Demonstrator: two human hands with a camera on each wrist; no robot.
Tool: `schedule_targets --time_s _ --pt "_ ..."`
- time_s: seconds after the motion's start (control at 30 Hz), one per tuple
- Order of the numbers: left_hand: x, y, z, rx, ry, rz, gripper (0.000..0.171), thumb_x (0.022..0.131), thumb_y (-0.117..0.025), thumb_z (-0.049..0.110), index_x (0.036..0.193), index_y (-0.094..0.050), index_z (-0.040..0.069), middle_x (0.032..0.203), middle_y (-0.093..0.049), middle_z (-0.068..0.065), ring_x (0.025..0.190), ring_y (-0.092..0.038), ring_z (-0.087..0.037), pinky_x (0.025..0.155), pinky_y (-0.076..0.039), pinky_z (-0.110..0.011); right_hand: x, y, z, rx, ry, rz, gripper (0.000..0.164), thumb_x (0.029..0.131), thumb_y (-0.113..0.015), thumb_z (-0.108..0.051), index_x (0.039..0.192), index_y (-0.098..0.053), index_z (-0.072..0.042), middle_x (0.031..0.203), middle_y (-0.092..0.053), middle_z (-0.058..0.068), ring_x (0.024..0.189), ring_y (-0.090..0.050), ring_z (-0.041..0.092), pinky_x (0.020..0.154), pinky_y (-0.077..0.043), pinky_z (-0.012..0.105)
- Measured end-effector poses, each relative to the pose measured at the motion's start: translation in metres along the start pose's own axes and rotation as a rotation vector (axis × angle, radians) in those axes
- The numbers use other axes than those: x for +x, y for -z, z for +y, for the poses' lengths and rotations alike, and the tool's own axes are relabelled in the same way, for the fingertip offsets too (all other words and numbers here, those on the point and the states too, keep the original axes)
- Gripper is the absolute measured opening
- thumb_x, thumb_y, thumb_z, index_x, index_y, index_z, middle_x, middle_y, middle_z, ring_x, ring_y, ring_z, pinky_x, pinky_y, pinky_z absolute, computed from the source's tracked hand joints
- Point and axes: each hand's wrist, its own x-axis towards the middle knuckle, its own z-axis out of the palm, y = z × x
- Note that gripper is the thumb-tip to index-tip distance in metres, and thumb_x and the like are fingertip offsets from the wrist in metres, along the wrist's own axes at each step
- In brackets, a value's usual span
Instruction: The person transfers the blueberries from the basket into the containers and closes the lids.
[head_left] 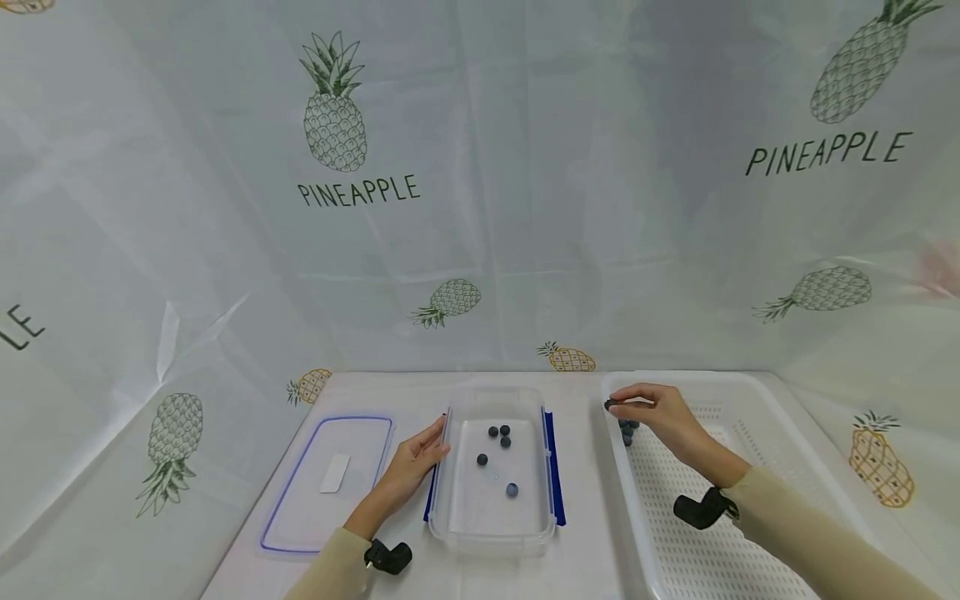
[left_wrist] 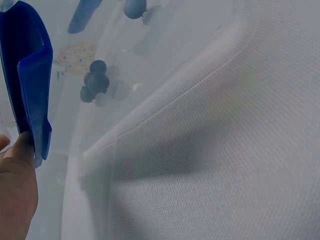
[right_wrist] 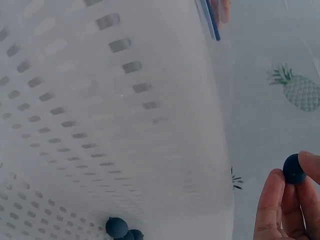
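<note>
A clear plastic container [head_left: 491, 523] with blue side latches [head_left: 555, 468] stands in the middle of the table, several blueberries [head_left: 506, 442] scattered on its floor. My left hand [head_left: 411, 462] holds the container's left side, its fingertips by the blue latch [left_wrist: 35, 85] in the left wrist view. Above the left rim of a white perforated basket [head_left: 637, 533], my right hand [head_left: 663, 421] pinches one blueberry [right_wrist: 294, 169] between thumb and fingers. More blueberries [right_wrist: 117, 227] lie in the basket's corner, below that hand.
A clear lid with a blue seal [head_left: 288, 512] lies flat left of the container, a white rectangle [head_left: 334, 473] on it. A pineapple-print sheet [head_left: 525, 208] hangs behind and around the white table [head_left: 581, 500].
</note>
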Motion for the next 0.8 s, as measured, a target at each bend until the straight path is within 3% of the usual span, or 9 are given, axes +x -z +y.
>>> schedule_targets --time_s 0.13,0.37,0.8 --pt "0.001 0.000 -0.002 -0.007 0.011 0.003 0.061 0.095 -0.051 0.013 0.144 -0.018 -0.004 0.151 -0.014 -0.012 0.136 -0.019 -0.026 0.100 -0.030 -0.017 0.004 -0.008 -0.004 0.047 0.011 -0.022 0.037 0.079 -0.073 -0.022 0.107 -0.064 0.002 0.110 -0.061 0.018 0.091 -0.063 0.018 0.086 -0.049 0.041" --pt "0.008 0.006 -0.028 -0.007 -0.030 0.041 0.060 0.094 -0.053 0.019 0.145 -0.024 0.004 0.150 -0.019 -0.007 0.135 -0.023 -0.021 0.100 -0.030 -0.017 0.010 -0.025 -0.015 0.082 0.020 -0.055 0.036 0.079 -0.073 -0.017 0.106 -0.064 0.005 0.105 -0.064 0.018 0.090 -0.064 0.019 0.085 -0.050 0.040" --pt "0.009 0.007 -0.031 -0.001 -0.035 0.055 0.060 0.093 -0.055 0.020 0.144 -0.027 0.006 0.150 -0.023 -0.005 0.135 -0.025 -0.022 0.100 -0.032 -0.018 0.020 -0.059 -0.027 0.127 0.023 -0.114 0.034 0.077 -0.074 -0.012 0.104 -0.064 0.006 0.105 -0.063 0.019 0.090 -0.065 0.022 0.088 -0.049 0.040"
